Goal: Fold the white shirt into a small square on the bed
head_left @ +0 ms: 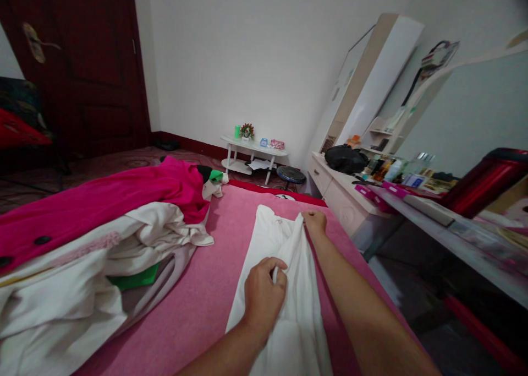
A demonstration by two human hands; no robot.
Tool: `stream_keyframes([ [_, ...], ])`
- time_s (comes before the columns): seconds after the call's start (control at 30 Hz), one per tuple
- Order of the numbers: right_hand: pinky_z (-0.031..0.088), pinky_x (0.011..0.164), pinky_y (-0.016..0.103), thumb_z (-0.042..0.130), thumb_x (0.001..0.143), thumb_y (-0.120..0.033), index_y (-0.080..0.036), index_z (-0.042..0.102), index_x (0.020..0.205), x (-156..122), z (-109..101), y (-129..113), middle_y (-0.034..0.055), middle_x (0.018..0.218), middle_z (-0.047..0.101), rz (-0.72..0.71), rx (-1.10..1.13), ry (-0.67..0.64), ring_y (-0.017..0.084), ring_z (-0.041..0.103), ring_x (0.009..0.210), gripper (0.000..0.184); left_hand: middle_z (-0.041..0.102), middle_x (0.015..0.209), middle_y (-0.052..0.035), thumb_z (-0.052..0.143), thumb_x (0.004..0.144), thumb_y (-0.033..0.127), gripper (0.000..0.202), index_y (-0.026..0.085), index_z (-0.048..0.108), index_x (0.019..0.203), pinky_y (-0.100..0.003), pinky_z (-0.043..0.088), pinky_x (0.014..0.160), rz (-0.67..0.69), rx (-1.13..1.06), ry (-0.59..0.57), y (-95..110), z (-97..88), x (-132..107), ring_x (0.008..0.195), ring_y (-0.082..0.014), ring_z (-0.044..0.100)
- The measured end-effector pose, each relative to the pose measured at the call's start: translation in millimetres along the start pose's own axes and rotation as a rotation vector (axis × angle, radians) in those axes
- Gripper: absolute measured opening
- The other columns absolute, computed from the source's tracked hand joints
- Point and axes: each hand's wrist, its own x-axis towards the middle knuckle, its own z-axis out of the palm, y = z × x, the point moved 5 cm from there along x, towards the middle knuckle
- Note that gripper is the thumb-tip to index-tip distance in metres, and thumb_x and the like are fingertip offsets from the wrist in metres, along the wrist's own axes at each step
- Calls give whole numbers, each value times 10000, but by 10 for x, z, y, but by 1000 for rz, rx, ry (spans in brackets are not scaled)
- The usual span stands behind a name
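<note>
A long white garment, by its shape a pair of trousers (258, 255), lies lengthwise on the pink bed cover (193, 304), its waist end farthest from me. My right hand (315, 222) pinches the far right corner of that waist end. Nearer to me, my left hand (266, 288) curls over the middle of the cloth, thumb and forefinger closed on a fold. Creases run down the fabric between both hands. The near end passes out of the picture at the bottom.
To the left lies a heap of clothes with a bright pink coat (124, 194) and white garments (61, 304). A cluttered dressing table (342, 186) and a glass-topped table (445, 230) stand along the right. Beyond the bed are a low white table (256, 145) and a round stool (291, 173).
</note>
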Motion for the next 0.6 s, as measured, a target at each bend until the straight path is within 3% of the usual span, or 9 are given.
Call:
stream_keyframes([
  [0.13,508,728,287,628,763,-156,-161,660,698,-204,254,-39,16,734,662,-104,-52,-87,148,617,713,74,679,834,-8,503,699,88,276,228,702,830,-310,402,800,26,180,-22,0,-25,14,837,-195,601],
  [0.2,499,784,283,583,712,-107,-183,684,692,-277,293,-60,32,775,683,-172,-59,-115,170,626,780,128,655,846,-21,514,687,73,290,231,704,839,-329,392,830,56,261,-35,-2,-21,21,883,-210,587],
  [0.33,485,895,308,495,686,-84,-200,708,906,-402,250,-90,54,959,694,-270,-49,-162,183,630,921,327,600,986,-36,496,645,-4,408,240,701,899,-312,402,850,91,303,-21,-14,-32,21,962,-199,561],
  [0.43,420,1018,344,473,715,-118,-192,649,1134,-574,156,-106,79,1186,639,-333,-30,-198,193,570,1125,461,568,1069,-44,485,629,-42,434,225,697,898,-298,404,893,113,308,-28,-44,-39,16,1008,-188,550],
  [0.6,324,1109,424,407,827,-219,-169,601,1234,-1032,-113,-71,107,1342,551,-390,-36,-266,213,468,1279,454,563,1052,-62,466,688,-44,403,197,695,916,-285,422,909,199,283,-72,-128,-53,34,1000,-176,555],
])
